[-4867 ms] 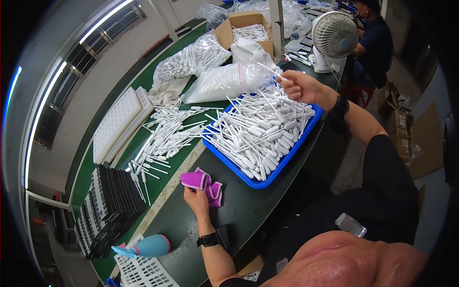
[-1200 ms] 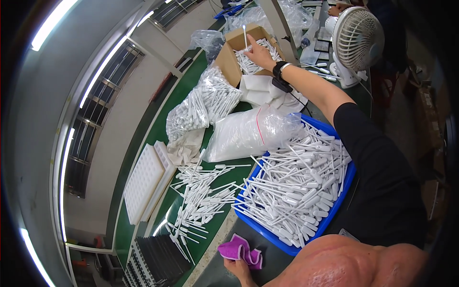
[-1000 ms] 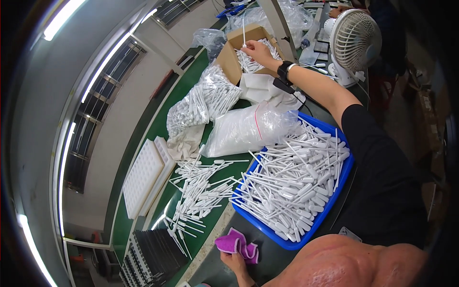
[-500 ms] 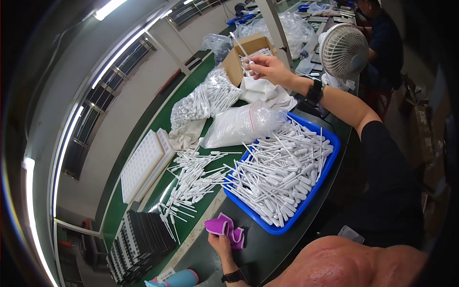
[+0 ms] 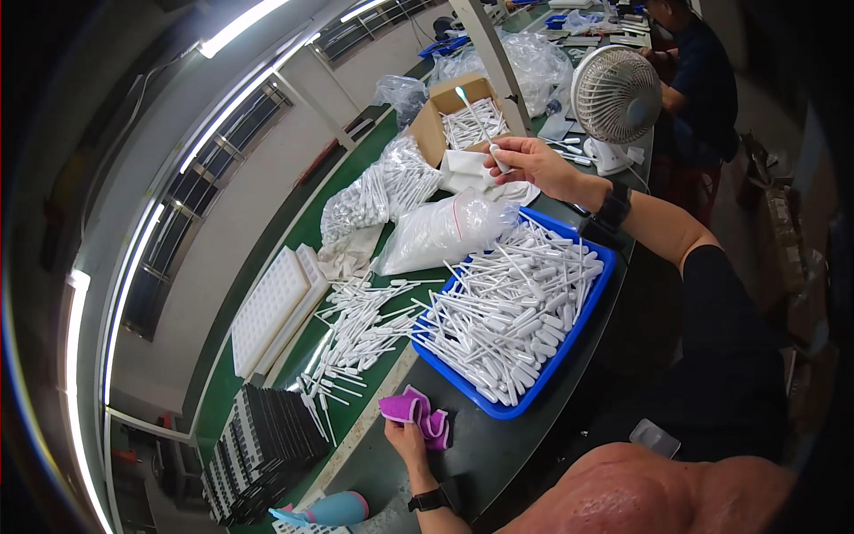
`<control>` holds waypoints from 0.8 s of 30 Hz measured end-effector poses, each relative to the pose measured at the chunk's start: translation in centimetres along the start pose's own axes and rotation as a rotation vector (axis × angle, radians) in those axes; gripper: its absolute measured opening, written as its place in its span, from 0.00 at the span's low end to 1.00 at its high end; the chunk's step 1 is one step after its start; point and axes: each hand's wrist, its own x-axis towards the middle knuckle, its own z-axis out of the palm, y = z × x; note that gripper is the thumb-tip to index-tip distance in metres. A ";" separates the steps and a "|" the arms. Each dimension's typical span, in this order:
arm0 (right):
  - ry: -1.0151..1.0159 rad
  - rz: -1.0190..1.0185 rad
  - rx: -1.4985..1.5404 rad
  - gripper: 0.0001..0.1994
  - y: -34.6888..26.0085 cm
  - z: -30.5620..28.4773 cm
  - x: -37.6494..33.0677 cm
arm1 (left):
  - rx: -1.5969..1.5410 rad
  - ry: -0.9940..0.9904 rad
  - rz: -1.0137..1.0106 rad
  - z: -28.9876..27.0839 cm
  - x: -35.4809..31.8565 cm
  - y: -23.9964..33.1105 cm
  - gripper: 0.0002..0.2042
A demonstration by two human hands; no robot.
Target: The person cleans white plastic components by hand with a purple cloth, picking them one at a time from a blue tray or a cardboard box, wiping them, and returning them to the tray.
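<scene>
My right hand [image 5: 534, 169] is raised beyond the blue tray, its fingers closed around the thick end of a slim white stick with a lit tip [image 5: 479, 114]. The stick points up and away, and its tip shines bluish white. Low in the view, my left hand [image 5: 406, 440] grips a purple cloth [image 5: 414, 412] over the dark table edge. Many similar white sticks [image 5: 520, 307] fill the blue tray [image 5: 505, 411] between my hands. Another loose pile of them [image 5: 360, 329] lies on the green table to the left.
A cardboard box [image 5: 431, 125] and clear bags [image 5: 378, 189] hold more white sticks at the back. White foam trays [image 5: 270, 311], a stack of black trays [image 5: 262, 449] and a blue bottle [image 5: 338, 509] stand left. A fan [image 5: 616, 93] and a seated person [image 5: 698, 80] are farther right.
My right hand has come nearer and slightly right, away from the box. The stick's tip now glows, where before it looked unlit. My left hand still holds the cloth.
</scene>
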 end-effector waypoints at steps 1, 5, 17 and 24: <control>-0.003 0.002 0.020 0.14 -0.1 0.2 -0.6 | -0.003 0.002 0.004 0.0 0.0 -0.2 0.09; -0.029 0.000 -0.019 0.14 0.2 0.7 -2.1 | -0.011 -0.001 0.008 -0.1 0.5 -0.7 0.10; -0.029 0.037 -0.127 0.14 -0.4 2.5 -3.9 | -0.005 -0.007 0.013 0.0 0.4 0.6 0.09; -0.025 0.037 -0.113 0.14 -0.5 2.8 -4.2 | 0.006 0.001 0.005 -0.2 0.3 0.4 0.09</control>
